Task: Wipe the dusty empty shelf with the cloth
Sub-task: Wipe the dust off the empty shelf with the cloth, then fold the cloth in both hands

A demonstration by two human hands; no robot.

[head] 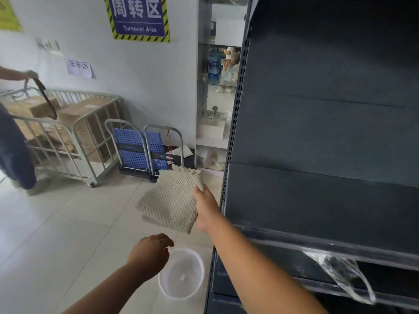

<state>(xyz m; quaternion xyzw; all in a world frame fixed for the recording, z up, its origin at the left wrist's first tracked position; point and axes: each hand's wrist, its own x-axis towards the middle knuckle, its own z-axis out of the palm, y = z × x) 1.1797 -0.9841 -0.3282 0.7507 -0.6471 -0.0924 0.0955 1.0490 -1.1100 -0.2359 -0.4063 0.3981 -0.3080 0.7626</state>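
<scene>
Cloth point(172, 200), beige waffle-weave and folded, gripped at its 3 o'clock edge by right hand point(205, 207), left of dark empty shelf point(317, 200); left hand point(150, 251) loosely curled, holding nothing, above white bucket point(181, 274)

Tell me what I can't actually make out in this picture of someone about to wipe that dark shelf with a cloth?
All from the head view:
- Dust on the shelf: the surface is too dark to show any.
- Right hand fingers: hidden behind the cloth they grip.
- Bucket contents: whether it holds water is unclear, and the left hand covers part of its rim.
- Lower shelf: cut off by the bottom edge, partly behind plastic wrap.
- Second person: cut off by the left edge.
</scene>
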